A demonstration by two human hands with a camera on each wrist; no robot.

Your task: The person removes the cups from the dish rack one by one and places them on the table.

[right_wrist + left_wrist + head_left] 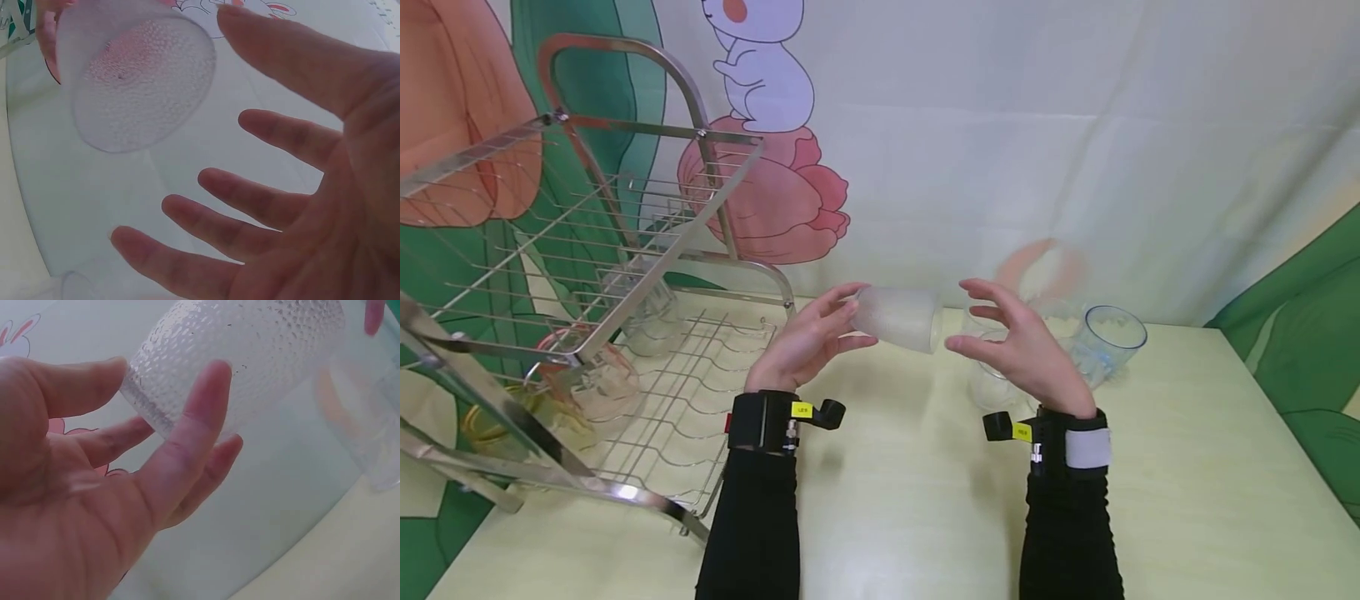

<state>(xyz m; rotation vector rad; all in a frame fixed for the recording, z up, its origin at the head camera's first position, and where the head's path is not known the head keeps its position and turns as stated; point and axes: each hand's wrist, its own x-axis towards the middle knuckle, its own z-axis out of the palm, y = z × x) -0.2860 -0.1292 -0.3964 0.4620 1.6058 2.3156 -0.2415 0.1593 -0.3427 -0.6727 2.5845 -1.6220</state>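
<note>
A clear glass with a pebbled surface (897, 318) lies sideways in the air above the table, its mouth toward the right. My left hand (811, 337) grips it by the base end, thumb and fingers around it; the left wrist view shows the fingertips on the textured wall (269, 356). Off the glass's rim, my right hand (1026, 350) is held with fingers spread and nothing between them. From the right wrist view, the glass's open mouth (150, 87) faces this hand, apart from the thumb and fingers.
At the left stands a two-tier metal dish rack (662, 250). A pink-tinted glass (595, 379), a yellow one (527, 421) and a clear one (651, 308) sit on its lower tier. Behind my right hand are a blue-rimmed glass (1108, 342) and clear glasses (992, 387). A printed curtain (1000, 150) hangs behind.
</note>
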